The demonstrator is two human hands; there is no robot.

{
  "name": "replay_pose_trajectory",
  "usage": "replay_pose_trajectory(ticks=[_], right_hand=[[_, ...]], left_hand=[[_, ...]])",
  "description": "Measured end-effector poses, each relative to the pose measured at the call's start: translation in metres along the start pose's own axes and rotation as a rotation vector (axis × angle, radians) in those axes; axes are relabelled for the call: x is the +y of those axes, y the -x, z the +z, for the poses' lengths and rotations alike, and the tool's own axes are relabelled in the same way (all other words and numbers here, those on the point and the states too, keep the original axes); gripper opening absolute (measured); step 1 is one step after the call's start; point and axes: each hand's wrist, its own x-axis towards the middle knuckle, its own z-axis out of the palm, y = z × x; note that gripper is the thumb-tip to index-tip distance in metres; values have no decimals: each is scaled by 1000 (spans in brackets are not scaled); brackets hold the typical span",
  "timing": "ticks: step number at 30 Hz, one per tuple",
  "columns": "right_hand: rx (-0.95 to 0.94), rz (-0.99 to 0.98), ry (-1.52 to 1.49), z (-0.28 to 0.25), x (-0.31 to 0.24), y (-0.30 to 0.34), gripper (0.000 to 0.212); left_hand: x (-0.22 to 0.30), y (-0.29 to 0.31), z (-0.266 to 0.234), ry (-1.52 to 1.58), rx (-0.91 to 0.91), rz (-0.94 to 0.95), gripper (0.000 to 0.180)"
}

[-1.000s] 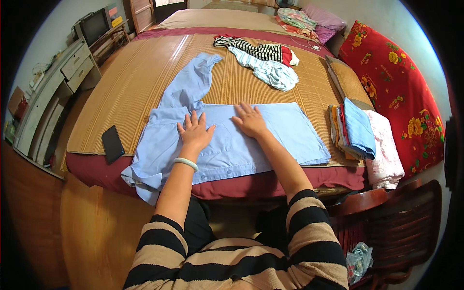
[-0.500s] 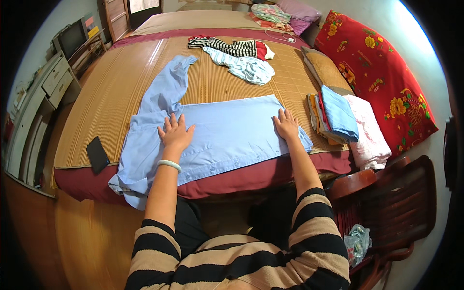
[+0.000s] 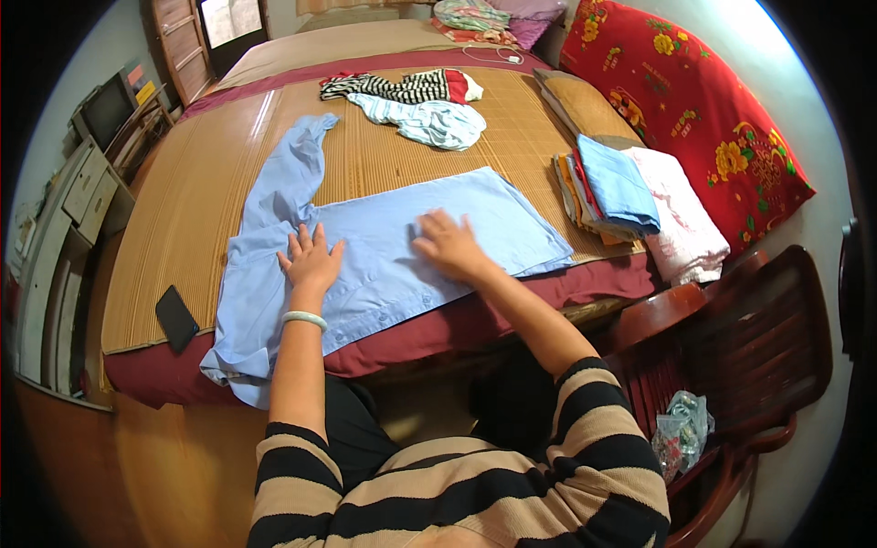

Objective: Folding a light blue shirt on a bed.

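A light blue button-up shirt (image 3: 384, 247) lies spread sideways on the bed mat, one sleeve stretched away from me and the collar end hanging at the near left edge. My left hand (image 3: 311, 258) rests flat on the shirt near its shoulder part, fingers spread, a pale bangle (image 3: 304, 318) on the wrist. Over the middle of the shirt is my right hand (image 3: 448, 242), slightly blurred, its fingers stretched out; whether it touches the cloth I cannot tell. Neither hand grips anything. The buttons run along the shirt's near edge.
Beyond the shirt lie a black-and-white striped garment (image 3: 397, 89) and a pale striped one (image 3: 429, 123). Folded clothes (image 3: 617, 187) and a pink-white folded cloth (image 3: 681, 215) are at the right. A black phone (image 3: 176, 317) lies left; a dark wooden chair (image 3: 749, 347) stands near right.
My right hand has slid left from the shirt's right end to its middle. My left hand stays flat at about the same place on the shirt. The view has shifted slightly.
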Motion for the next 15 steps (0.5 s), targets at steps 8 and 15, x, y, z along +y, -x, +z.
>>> replay_pose_trajectory(ticks=[8,15], right_hand=[[-63,-114,10,11,-2,9,68],[25,310,142,-11,78,34,68]], left_hand=[[2,-1,4,-6,25,23,71],[-6,-3,6,-26,38,35,72]])
